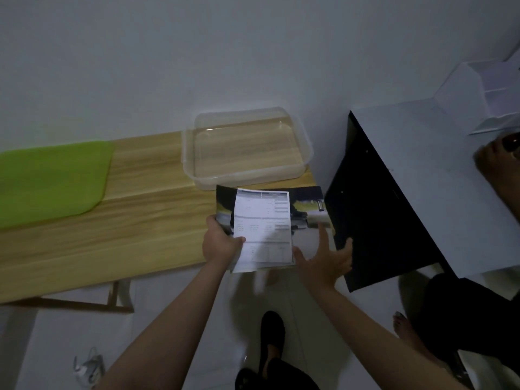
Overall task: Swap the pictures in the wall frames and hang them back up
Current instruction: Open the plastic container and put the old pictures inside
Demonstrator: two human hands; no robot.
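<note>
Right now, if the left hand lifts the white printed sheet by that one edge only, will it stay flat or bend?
Probably it bends. The white printed sheet looks like thin paper, and its lower corner already curls past the table edge. It is likely very light, so the left hand, pinching one edge, could hold it. It might slide on the glossy picture beneath.

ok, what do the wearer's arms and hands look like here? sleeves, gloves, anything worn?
Both forearms are bare as far as the frame shows: no sleeves in view. The left hand and right hand wear no gloves. No watch, band or ring is visible, though the dim light could hide a small one.
</note>
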